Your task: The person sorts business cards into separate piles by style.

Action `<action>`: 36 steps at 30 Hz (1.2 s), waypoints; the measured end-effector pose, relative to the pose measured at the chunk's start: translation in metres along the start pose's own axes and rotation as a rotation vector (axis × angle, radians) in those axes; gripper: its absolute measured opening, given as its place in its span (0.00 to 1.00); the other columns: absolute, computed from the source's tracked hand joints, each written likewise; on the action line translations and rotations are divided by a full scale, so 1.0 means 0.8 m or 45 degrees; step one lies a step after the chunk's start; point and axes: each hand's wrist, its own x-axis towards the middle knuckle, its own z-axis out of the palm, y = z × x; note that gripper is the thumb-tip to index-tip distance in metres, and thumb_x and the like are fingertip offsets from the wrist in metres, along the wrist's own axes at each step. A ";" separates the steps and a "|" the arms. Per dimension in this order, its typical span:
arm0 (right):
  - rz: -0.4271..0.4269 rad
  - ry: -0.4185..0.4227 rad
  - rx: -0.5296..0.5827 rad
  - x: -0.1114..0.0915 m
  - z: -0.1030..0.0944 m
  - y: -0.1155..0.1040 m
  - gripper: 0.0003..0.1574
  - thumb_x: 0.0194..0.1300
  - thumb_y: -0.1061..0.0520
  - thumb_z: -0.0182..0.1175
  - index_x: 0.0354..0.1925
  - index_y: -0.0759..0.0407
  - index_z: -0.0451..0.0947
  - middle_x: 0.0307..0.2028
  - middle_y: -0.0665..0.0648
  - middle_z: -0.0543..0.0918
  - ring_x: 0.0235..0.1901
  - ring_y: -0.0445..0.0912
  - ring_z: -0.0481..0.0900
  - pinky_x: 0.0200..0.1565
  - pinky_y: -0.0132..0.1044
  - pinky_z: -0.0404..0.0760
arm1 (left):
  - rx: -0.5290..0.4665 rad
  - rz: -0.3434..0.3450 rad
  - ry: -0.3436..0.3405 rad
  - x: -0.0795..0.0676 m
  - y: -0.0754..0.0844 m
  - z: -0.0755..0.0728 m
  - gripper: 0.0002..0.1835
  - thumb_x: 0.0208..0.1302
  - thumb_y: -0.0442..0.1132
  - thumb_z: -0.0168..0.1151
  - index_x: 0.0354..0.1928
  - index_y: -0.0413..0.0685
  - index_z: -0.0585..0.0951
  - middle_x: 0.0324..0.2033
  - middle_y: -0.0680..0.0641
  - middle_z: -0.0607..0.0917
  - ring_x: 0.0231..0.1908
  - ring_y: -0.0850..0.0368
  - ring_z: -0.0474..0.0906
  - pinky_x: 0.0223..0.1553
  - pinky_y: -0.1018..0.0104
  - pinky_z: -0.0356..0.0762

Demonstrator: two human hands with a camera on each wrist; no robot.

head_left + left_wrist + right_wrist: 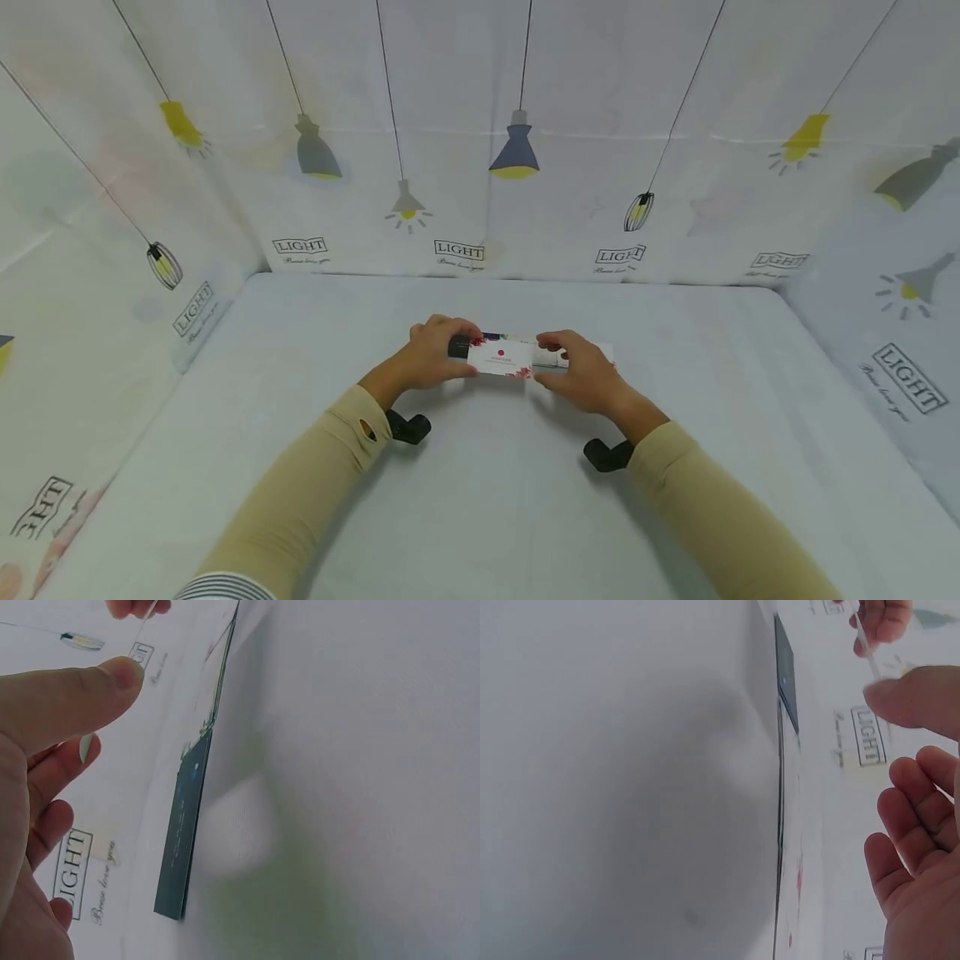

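A white business card (501,357) with red floral corners and a red dot is held above the table between both hands. My left hand (435,354) pinches its left end, thumb at the lower edge and a finger at the upper. At the right end, the thumb and fingers of my right hand (588,375) hold it the same way. In the left wrist view the held card is seen nearly edge-on. Beneath it on the table lie a dark card (184,825) and, adjoining it, white cards (206,697) with floral print, partly hidden in the head view.
A white-covered table (510,500) spreads out around the hands. Behind it stands a white backdrop (450,67) printed with hanging lamps and the word LIGHT. Dark wrist-camera mounts (408,427) stick out below both wrists.
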 end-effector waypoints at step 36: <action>0.177 0.086 -0.073 -0.037 -0.044 0.070 0.35 0.65 0.51 0.67 0.66 0.58 0.70 0.57 0.66 0.76 0.52 0.61 0.74 0.53 0.56 0.74 | 0.024 0.098 -0.015 0.061 0.054 0.065 0.26 0.60 0.51 0.72 0.60 0.58 0.78 0.60 0.56 0.79 0.64 0.52 0.62 0.59 0.48 0.55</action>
